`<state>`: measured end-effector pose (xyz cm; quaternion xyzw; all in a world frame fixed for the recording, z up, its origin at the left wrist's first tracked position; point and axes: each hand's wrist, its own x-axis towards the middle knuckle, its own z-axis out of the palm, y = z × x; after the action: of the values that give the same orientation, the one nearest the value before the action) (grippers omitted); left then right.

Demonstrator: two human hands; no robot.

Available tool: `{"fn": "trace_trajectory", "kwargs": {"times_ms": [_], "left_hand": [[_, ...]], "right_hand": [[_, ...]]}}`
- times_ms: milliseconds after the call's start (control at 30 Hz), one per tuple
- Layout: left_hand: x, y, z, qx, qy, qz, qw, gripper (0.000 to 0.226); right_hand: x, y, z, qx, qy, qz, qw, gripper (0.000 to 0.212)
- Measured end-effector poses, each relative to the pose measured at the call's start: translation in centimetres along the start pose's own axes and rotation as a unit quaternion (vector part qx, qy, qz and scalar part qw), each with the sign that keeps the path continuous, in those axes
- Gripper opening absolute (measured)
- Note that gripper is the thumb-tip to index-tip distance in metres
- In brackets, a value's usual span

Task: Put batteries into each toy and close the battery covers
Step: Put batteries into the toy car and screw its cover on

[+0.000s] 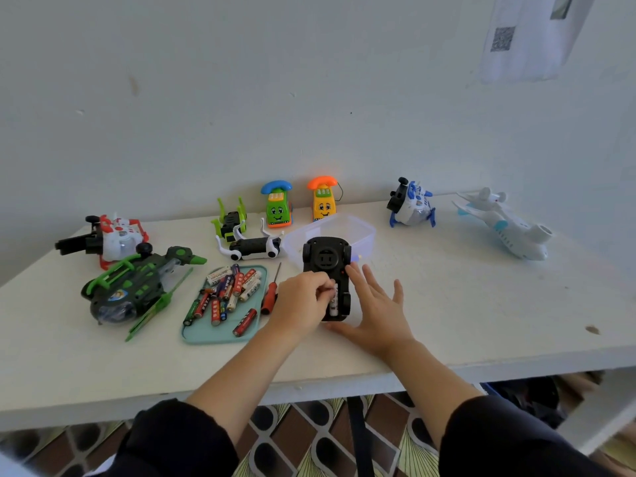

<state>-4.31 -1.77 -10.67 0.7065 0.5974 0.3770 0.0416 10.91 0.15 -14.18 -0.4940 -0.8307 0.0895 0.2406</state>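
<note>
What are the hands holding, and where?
The left hand pinches a battery in the upturned black car; the right hand rests open against its side.

You see matt black plastic on the upturned toy car [326, 270] | behind it, a clear smooth plastic box [358, 232] | left of the car, a matt teal tray [220, 337] of glossy-wrapped batteries [230, 290] | under all, a dull off-white painted table [481, 304], slightly rough.

soft, even daylight, faint shadows under the toys; wide-angle bending at the edges; slight blur overall, wall [309, 98] evenly lit.
</note>
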Motion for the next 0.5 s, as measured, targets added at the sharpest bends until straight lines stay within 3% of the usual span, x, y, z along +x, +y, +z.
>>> {"fn": "trace_trajectory", "kwargs": {"times_ms": [300, 400, 500], "left_hand": [[-0.9, -1.2, 2.1, 0.084, 0.078, 0.125, 0.985, 0.031], [-0.5, -1.2, 1.8, 0.09, 0.036, 0.129, 0.987, 0.021], [-0.7, -1.3, 0.4, 0.013, -0.014, 0.12, 0.993, 0.015]], "right_hand": [[0.0, -0.2, -0.1, 0.007, 0.009, 0.004, 1.0, 0.106], [-0.2, -0.3, -0.3, -0.002, 0.004, 0.01, 1.0, 0.107], [-0.1, -0.2, -0.1, -0.007, 0.004, 0.007, 1.0, 0.106]]}}
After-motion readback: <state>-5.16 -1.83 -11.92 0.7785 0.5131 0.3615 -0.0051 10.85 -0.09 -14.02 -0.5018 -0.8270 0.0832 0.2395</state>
